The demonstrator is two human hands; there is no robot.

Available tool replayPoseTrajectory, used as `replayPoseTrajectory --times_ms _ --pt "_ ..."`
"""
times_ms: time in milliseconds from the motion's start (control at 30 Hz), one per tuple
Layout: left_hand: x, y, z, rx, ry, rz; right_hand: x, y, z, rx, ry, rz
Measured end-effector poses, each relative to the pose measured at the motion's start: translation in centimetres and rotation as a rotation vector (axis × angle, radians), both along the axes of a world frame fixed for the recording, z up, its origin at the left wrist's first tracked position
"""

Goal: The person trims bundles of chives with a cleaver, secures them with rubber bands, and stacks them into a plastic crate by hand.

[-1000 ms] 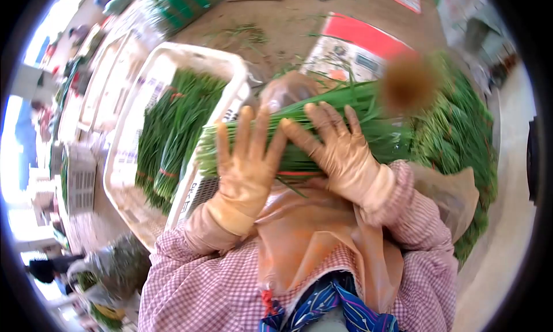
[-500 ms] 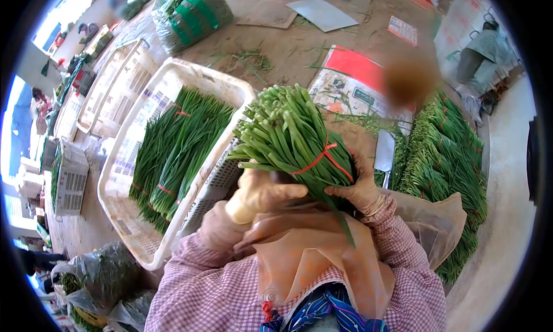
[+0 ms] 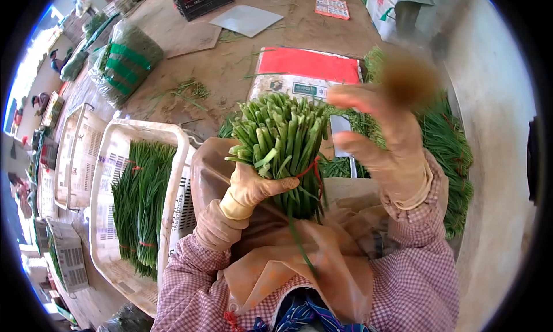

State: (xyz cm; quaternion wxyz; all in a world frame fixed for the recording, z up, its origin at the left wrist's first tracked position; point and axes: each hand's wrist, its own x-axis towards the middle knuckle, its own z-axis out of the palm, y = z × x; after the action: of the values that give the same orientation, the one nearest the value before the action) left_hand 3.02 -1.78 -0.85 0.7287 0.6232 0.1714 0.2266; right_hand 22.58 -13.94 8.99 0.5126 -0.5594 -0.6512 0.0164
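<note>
Left grip (image 3: 247, 188) closed round the banded green bunch (image 3: 282, 136), which we see cut ends up, above the brown apron (image 3: 253, 263); right grip (image 3: 397, 150) open, fingers spread, near but off it. Main risk, we'd say: one-sided hold, so stems could slide through the red band (image 3: 315, 169) if the left slackens. Uneven ends at left could splay; the loose leaf hanging over the apron could snag. Flat blade (image 3: 341, 135) lies close under the right fingers, a possible nick. Crate rim (image 3: 181, 137) hems the left elbow side; more room forward, over the red-and-white sack (image 3: 311, 67).
</note>
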Motion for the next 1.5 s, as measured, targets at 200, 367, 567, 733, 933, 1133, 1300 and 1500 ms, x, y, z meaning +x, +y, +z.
replayPoseTrajectory --times_ms 200,367,567,733,933,1133,1300,1500 --pt "1.1 -0.4 -0.4 -0.090 0.046 -0.018 0.8 2.6 -1.0 -0.075 -0.541 -0.003" --pt "1.6 -0.1 -1.4 -0.156 -0.050 -0.035 0.7 3.0 -2.5 -0.182 -0.696 -0.089" --pt "1.3 -0.5 -0.1 -0.168 -0.024 -0.066 5.7 1.4 -3.7 0.044 0.748 -0.150" --pt "1.5 0.0 -1.3 -0.073 0.000 -0.048 2.2 0.8 -4.2 -0.040 0.127 -0.326" --pt "2.0 -0.7 -1.5 -0.139 -0.021 -0.054 0.5 1.5 -4.0 -0.317 -0.494 -0.161" --pt "1.4 -0.5 -4.0 0.037 0.052 0.033 5.9 0.9 -6.8 0.064 0.632 -0.330" --pt "2.7 -0.6 -3.0 -0.857 -0.361 0.031 4.9 -0.8 -13.7 -0.366 0.521 -0.305" --pt "2.6 -0.6 -2.6 -0.153 -0.237 0.301 -4.6 0.4 -14.6 -0.373 0.461 -0.043"
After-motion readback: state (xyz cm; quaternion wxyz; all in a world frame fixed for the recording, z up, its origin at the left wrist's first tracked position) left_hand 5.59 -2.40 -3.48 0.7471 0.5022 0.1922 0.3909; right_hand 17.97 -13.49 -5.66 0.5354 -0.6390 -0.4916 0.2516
